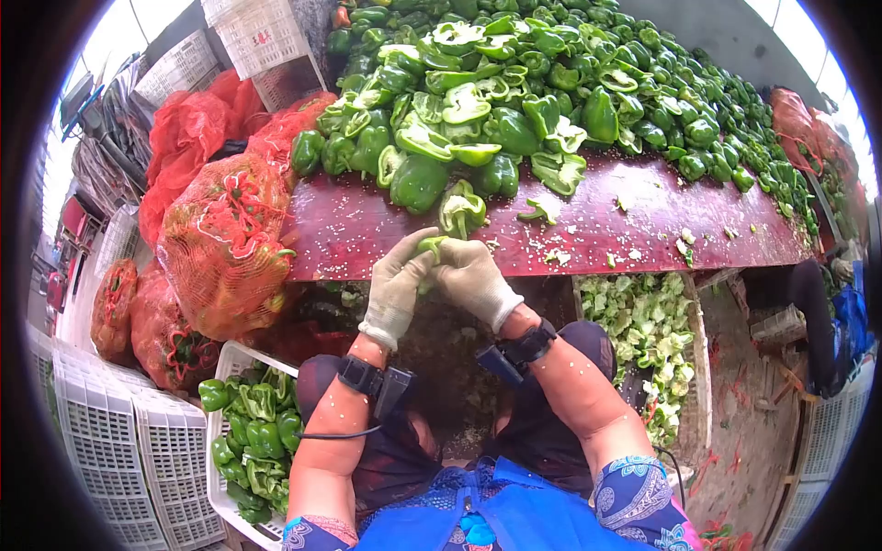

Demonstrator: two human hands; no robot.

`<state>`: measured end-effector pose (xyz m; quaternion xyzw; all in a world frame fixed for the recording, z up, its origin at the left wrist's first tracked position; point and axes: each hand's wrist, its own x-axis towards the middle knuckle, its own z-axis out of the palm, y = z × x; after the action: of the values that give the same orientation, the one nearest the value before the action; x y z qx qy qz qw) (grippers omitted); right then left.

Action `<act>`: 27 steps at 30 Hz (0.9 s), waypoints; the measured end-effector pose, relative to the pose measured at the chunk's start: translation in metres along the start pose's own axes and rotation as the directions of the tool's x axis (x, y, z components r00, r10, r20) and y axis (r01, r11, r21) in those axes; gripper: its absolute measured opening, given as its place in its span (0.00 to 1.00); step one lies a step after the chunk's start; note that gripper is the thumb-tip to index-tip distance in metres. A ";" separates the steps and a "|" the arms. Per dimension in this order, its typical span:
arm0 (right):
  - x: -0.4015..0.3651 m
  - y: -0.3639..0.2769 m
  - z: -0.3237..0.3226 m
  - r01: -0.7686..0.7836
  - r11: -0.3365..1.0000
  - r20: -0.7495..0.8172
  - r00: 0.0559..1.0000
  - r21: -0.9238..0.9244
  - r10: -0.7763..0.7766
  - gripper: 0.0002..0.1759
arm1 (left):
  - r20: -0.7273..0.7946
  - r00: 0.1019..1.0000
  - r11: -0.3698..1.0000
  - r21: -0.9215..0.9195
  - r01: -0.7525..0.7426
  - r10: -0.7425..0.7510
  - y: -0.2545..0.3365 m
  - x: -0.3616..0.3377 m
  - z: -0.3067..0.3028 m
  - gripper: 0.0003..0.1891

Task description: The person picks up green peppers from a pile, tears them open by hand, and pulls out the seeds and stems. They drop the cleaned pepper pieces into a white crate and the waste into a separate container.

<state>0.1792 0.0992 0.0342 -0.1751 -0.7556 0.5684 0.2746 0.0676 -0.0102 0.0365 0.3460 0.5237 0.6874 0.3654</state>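
Note:
A piece of green bell pepper (430,246) is held between my two gloved hands, just past the near edge of the red table (349,230). My left hand (400,280) is closed on its left side, and the fingers of my right hand (471,278) pinch it from the right. Both gloves are whitish, and they cover part of the pepper. Right behind my fingers lies a cut pepper (462,209). Beyond it a large heap of green peppers (514,129), some whole and some split open, covers the back of the table.
At my left stands a white crate (217,459) of green peppers. Between my knees and the right side is a bin of pale pepper cores (648,321). Red mesh sacks (225,248) lean at the table's left end. Stacked white crates (138,441) stand farther left; another person's blue clothing (850,312) shows at right.

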 end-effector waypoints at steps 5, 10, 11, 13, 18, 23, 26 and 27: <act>0.002 0.019 0.005 0.197 0.964 -0.006 0.980 -0.180 -0.201 0.06 | -0.216 0.970 0.989 0.117 -0.085 0.109 0.009 -0.004 0.002 0.13; 0.014 0.024 -0.063 -0.022 0.503 -0.141 0.970 -0.864 -0.199 0.09 | -0.455 0.794 0.853 0.501 -0.145 0.403 0.103 -0.054 -0.056 0.13; 0.020 0.015 -0.068 -0.157 0.393 -0.225 0.966 -0.906 -0.131 0.14 | -0.465 0.751 0.762 0.643 -0.078 0.469 0.116 -0.075 -0.077 0.13; 0.030 0.022 -0.069 0.015 0.381 -0.171 0.877 -0.924 -0.449 0.18 | -0.517 0.702 0.743 0.669 -0.026 0.490 0.122 -0.122 -0.128 0.14; 0.056 0.046 -0.030 0.252 0.186 0.170 0.913 -0.950 -0.372 0.22 | -0.532 0.710 -0.200 0.717 0.668 0.462 0.106 -0.219 -0.215 0.25; 0.072 0.061 -0.038 0.310 0.441 0.070 0.874 -0.842 -0.480 0.19 | -0.556 0.819 0.718 0.626 0.304 0.138 0.126 -0.167 -0.135 0.22; 0.064 0.068 -0.041 0.332 0.587 -0.019 0.860 -0.738 -0.510 0.23 | -0.353 0.923 0.964 0.153 0.218 -0.152 0.118 -0.113 -0.077 0.24; 0.059 0.063 -0.041 0.340 0.620 -0.037 0.857 -0.707 -0.513 0.24 | -0.241 0.942 0.972 -0.024 0.234 -0.233 0.098 -0.093 -0.073 0.26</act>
<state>0.1548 0.1826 -0.0054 -0.1430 -0.8904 0.1456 0.4068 0.0372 -0.1427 0.1077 0.1959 0.6034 0.6751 0.3766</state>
